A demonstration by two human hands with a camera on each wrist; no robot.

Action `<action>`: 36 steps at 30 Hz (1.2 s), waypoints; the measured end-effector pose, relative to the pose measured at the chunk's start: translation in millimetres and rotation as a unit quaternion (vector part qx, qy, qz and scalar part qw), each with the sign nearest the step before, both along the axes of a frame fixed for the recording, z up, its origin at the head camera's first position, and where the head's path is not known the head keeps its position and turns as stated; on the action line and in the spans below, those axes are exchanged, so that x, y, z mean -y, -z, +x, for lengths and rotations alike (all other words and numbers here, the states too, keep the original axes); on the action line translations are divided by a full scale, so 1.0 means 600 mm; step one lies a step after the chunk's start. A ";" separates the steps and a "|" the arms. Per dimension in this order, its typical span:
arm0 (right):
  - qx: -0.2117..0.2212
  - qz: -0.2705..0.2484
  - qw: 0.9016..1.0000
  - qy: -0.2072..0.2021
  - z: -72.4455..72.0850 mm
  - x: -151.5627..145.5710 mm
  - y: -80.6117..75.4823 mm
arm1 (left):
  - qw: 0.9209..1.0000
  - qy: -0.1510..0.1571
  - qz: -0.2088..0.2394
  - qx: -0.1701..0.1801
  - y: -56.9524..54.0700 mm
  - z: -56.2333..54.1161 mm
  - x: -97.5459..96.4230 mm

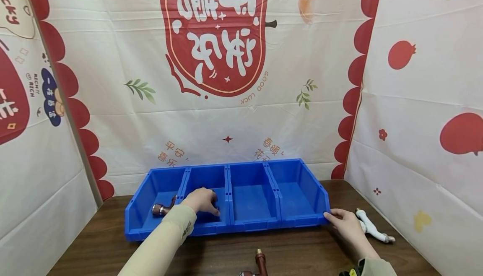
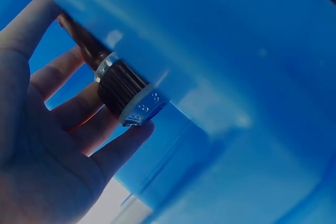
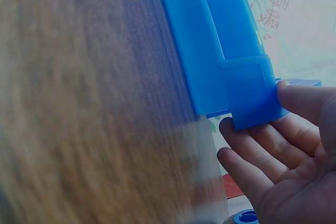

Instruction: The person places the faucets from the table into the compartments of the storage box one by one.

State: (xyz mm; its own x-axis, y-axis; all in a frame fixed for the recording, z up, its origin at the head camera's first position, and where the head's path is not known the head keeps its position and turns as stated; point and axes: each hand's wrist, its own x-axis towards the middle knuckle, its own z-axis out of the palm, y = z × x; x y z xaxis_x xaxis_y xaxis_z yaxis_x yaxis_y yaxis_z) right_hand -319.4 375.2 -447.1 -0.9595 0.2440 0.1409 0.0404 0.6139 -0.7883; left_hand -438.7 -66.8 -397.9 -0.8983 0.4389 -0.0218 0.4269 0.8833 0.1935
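Observation:
A blue storage bin (image 1: 250, 225) with several side-by-side compartments stands on the table. My left hand (image 1: 201, 200) reaches into the second compartment from the left. In the left wrist view, its thumb and fingers hold a dark brown tap (image 2: 123, 87) with a ribbed knob; a blurred blue wall hides part of it. Another brown tap (image 1: 160, 209) lies in the leftmost compartment. My right hand (image 1: 349, 227) grips the bin's front right corner (image 3: 257, 93), with the thumb on its side and fingertips beneath.
On the wooden table (image 1: 302, 251), a white tap (image 1: 371, 227) lies right of the bin, beyond my right hand. A third brown tap (image 1: 259, 261) is near the bottom edge, partly cut off. Printed cloth walls (image 1: 226, 116) enclose the table at the back and sides.

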 end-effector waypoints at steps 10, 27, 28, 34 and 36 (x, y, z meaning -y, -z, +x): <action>0.000 -0.001 1.000 -0.005 0.002 0.001 -0.001 | 1.000 -0.007 -0.001 0.012 -0.004 0.003 -0.004; 0.003 -0.002 1.000 -0.004 0.001 0.000 -0.002 | 1.000 -0.012 -0.011 0.013 -0.003 0.002 -0.011; 0.004 -0.003 1.000 -0.003 0.002 0.000 -0.003 | 1.000 -0.014 -0.010 0.015 -0.002 0.002 -0.011; 0.004 0.001 1.000 -0.002 0.004 0.002 -0.004 | 1.000 -0.014 -0.014 0.017 0.003 0.000 -0.011; 0.005 0.003 1.000 -0.002 0.004 0.002 -0.004 | 1.000 -0.015 -0.014 0.020 0.003 0.001 -0.012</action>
